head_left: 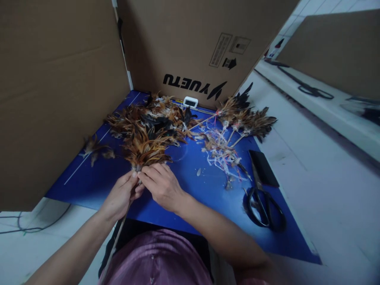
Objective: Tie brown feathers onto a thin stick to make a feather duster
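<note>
My left hand [120, 196] is closed around the upper stick of a feather duster, just below its brown feathers [147, 148]. The thin stick [117, 237] slants down past my lap. My right hand [163, 186] pinches at the base of the same feathers, its fingertips meeting those of the left; any thread there is too small to make out. Behind the held head lies a heap of brown and black feathers [124, 116]. Loose feathers [93, 146] lie to the left.
Black-handled scissors [263, 208] lie at the right by a flat black object [264, 168]. White and pink string scraps [221, 152] and several feather-tipped sticks [246, 120] are on the blue tabletop [190, 202]. A small white display [190, 102] stands before the cardboard wall [184, 39].
</note>
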{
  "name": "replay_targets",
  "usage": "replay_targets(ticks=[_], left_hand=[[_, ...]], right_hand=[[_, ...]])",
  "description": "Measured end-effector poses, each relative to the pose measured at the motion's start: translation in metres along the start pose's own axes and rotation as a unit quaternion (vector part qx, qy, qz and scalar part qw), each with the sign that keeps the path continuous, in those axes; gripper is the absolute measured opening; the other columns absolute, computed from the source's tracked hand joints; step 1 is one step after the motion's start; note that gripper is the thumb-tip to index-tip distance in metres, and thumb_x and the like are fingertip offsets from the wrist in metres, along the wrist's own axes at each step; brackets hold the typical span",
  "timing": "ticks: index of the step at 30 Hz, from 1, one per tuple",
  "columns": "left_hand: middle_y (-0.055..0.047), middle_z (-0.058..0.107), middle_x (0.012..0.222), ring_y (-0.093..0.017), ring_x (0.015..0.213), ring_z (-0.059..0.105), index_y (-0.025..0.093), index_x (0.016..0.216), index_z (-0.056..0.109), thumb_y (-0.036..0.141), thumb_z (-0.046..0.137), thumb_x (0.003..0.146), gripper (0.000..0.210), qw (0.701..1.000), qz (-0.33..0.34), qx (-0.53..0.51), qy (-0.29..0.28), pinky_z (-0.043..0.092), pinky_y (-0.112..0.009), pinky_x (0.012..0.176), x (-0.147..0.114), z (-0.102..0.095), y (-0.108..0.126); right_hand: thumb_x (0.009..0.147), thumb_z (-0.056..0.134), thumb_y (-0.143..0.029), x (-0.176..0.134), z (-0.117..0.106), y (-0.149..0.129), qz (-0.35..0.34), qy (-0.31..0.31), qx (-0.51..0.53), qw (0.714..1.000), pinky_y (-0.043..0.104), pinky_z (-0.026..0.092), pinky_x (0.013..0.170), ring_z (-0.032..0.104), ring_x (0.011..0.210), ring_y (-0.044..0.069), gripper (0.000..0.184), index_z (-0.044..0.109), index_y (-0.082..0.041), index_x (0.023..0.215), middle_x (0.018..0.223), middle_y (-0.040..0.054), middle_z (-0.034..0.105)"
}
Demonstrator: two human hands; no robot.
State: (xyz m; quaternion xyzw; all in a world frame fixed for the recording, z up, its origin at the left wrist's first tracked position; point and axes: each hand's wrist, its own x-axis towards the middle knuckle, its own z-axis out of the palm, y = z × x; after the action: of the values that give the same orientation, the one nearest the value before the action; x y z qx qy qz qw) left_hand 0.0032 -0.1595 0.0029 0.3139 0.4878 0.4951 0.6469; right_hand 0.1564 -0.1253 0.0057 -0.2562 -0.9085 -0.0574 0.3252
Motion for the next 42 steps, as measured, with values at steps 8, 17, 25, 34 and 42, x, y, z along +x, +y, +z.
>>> replay_targets(ticks=[8, 17, 25, 34, 42], left_hand=[[0.007, 0.039, 0.05, -0.005, 0.043, 0.033, 0.017, 0.064, 0.046, 0.041, 0.077, 0.071, 0.04, 0.998, 0.005, -0.027, 0.05, 0.025, -0.014, 0.038, 0.002, -0.017, 0.003], [-0.001, 0.059, 0.071, -0.003, 0.047, 0.04, 0.013, 0.075, 0.057, 0.039, 0.084, 0.063, 0.039, 0.986, 0.078, -0.004, 0.148, 0.033, -0.012, 0.038, -0.007, -0.047, 0.047], [0.0, 0.057, 0.071, -0.004, 0.048, 0.04, 0.015, 0.074, 0.059, 0.039, 0.086, 0.056, 0.04, 0.975, 0.106, -0.008, 0.196, 0.033, -0.012, 0.036, -0.015, -0.07, 0.061], [-0.003, 0.06, 0.071, -0.006, 0.049, 0.041, 0.015, 0.072, 0.062, 0.029, 0.08, 0.063, 0.024, 0.97, 0.063, -0.025, 0.234, 0.037, -0.013, 0.037, -0.019, -0.074, 0.056], [-0.001, 0.058, 0.071, -0.006, 0.049, 0.038, 0.016, 0.071, 0.061, 0.032, 0.082, 0.062, 0.028, 0.98, 0.034, -0.02, 0.195, 0.034, -0.013, 0.035, -0.007, -0.065, 0.056]], right_hand=[[0.099, 0.041, -0.024, 0.019, 0.01, -0.012, -0.026, -0.004, 0.004, 1.0, 0.037, 0.044, 0.074, 0.054, 0.09, 0.022, 0.031, 0.062, -0.01, 0.117, 0.112, 0.0109, 0.068], [0.091, 0.049, -0.016, 0.026, 0.007, 0.059, 0.231, 0.099, 0.181, 0.951, 0.029, 0.05, 0.086, 0.064, 0.093, 0.015, 0.021, 0.068, -0.017, 0.099, 0.097, 0.0048, 0.072], [0.086, 0.054, -0.024, 0.058, 0.031, 0.172, 0.5, -0.038, 0.014, 0.865, 0.033, 0.048, 0.088, 0.067, 0.097, 0.023, 0.019, 0.07, -0.02, 0.096, 0.097, 0.0072, 0.073], [0.077, 0.065, -0.019, 0.073, 0.043, 0.203, 0.541, -0.03, 0.108, 0.833, 0.034, 0.048, 0.089, 0.065, 0.101, 0.024, 0.005, 0.067, -0.018, 0.072, 0.094, 0.0088, 0.071], [0.075, 0.065, -0.017, 0.043, 0.0, 0.196, 0.54, 0.034, 0.31, 0.782, 0.017, 0.036, 0.041, 0.058, 0.051, 0.008, 0.013, 0.056, -0.017, 0.084, 0.073, 0.0016, 0.069]])
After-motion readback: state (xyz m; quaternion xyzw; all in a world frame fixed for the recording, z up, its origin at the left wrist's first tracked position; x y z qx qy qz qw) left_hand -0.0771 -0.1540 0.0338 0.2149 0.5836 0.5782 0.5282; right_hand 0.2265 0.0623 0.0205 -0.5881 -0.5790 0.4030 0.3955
